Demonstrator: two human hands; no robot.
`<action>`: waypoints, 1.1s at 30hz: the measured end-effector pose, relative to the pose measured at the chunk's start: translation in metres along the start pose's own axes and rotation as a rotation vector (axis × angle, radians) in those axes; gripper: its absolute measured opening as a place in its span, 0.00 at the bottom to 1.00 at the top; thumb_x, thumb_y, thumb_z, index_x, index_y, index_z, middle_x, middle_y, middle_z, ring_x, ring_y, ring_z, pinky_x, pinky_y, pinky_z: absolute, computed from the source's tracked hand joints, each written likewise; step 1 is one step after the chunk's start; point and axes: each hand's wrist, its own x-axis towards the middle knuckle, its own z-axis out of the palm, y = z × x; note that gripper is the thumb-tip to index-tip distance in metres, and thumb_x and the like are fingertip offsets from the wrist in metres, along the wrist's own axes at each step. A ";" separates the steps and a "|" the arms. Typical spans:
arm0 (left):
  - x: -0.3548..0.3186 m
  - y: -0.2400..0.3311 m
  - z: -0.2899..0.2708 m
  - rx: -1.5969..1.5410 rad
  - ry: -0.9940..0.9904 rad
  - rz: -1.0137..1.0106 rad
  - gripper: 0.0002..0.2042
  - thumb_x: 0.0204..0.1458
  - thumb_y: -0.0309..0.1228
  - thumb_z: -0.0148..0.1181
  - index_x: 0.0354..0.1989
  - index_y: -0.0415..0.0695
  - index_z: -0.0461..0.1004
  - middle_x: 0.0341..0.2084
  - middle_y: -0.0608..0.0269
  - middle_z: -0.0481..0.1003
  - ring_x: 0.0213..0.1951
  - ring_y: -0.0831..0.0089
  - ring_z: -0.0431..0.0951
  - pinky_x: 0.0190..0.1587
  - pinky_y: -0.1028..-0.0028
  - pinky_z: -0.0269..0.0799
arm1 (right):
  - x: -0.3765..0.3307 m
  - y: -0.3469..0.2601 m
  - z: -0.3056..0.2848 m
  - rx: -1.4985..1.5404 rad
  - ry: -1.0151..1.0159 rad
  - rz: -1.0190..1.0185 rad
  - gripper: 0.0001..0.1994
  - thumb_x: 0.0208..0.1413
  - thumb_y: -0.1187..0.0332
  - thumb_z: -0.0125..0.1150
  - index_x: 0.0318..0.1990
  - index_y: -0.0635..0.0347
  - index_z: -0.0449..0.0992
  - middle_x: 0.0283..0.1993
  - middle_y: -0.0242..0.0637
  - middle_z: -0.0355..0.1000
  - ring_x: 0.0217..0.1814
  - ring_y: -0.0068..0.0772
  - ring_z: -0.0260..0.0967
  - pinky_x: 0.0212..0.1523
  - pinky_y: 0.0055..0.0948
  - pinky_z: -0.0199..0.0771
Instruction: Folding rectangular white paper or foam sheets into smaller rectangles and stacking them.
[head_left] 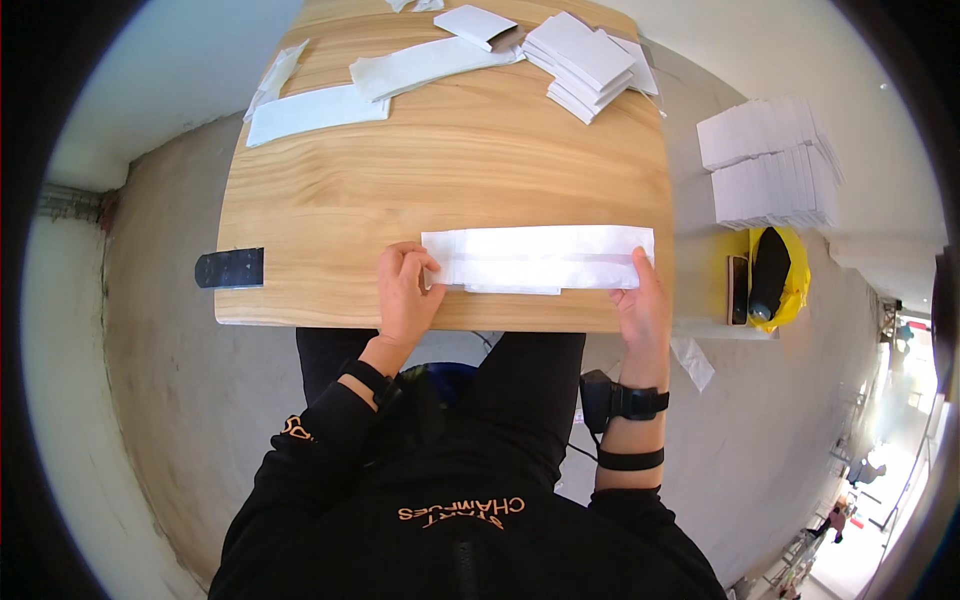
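A long, flat white sleeve (545, 257), slightly see-through, lies crosswise near the table's front edge. My left hand (408, 290) pinches its left end between thumb and curled fingers. At the other end, my right hand (642, 295) grips the sleeve with the thumb on top and the fingers underneath. Beneath its lower edge, another white layer (515, 291) peeks out; I cannot tell whether it is a separate piece.
More flat white sleeves (318, 114) lie at the far left of the wooden table (450, 180). Folded white boxes (580, 62) are piled at the far right. Beyond the right edge stand stacks of white boxes (770, 165) and a yellow bag (795, 285). A dark strip (232, 268) sits on the left edge.
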 end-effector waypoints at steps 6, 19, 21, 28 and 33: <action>-0.003 0.007 0.011 -0.073 -0.062 0.076 0.12 0.36 0.15 0.60 0.30 0.42 0.71 0.39 0.59 0.67 0.30 0.71 0.67 0.29 0.75 0.65 | 0.030 0.030 -0.051 -0.204 0.081 -0.104 0.13 0.60 0.64 0.56 0.49 0.60 0.73 0.43 0.32 0.73 0.45 0.22 0.70 0.44 0.24 0.70; -0.005 0.005 0.015 -0.113 -0.081 0.004 0.13 0.35 0.18 0.61 0.32 0.42 0.71 0.42 0.56 0.68 0.45 0.58 0.69 0.42 0.67 0.70 | 0.012 0.033 -0.002 -1.179 0.339 -1.021 0.13 0.50 0.73 0.61 0.44 0.62 0.73 0.34 0.40 0.69 0.34 0.38 0.68 0.37 0.32 0.70; -0.007 0.005 0.013 -0.105 -0.085 0.003 0.13 0.35 0.18 0.61 0.32 0.42 0.72 0.42 0.56 0.68 0.44 0.58 0.69 0.42 0.68 0.70 | -0.012 0.036 0.043 -0.923 0.039 -0.737 0.10 0.50 0.74 0.60 0.41 0.59 0.74 0.35 0.37 0.69 0.32 0.36 0.69 0.34 0.30 0.70; -0.003 0.009 0.015 -0.116 -0.101 -0.031 0.14 0.35 0.18 0.62 0.33 0.42 0.71 0.41 0.57 0.68 0.42 0.60 0.70 0.38 0.69 0.70 | -0.003 0.088 0.076 -1.147 -0.284 -0.580 0.09 0.50 0.75 0.60 0.40 0.54 0.74 0.35 0.34 0.66 0.31 0.30 0.72 0.33 0.29 0.72; -0.002 0.005 0.010 -0.046 -0.123 0.054 0.12 0.38 0.18 0.61 0.32 0.42 0.71 0.41 0.56 0.68 0.40 0.63 0.71 0.36 0.72 0.70 | 0.005 0.098 0.077 -1.164 -0.274 -0.564 0.11 0.49 0.71 0.61 0.41 0.53 0.74 0.37 0.34 0.65 0.32 0.31 0.72 0.33 0.31 0.72</action>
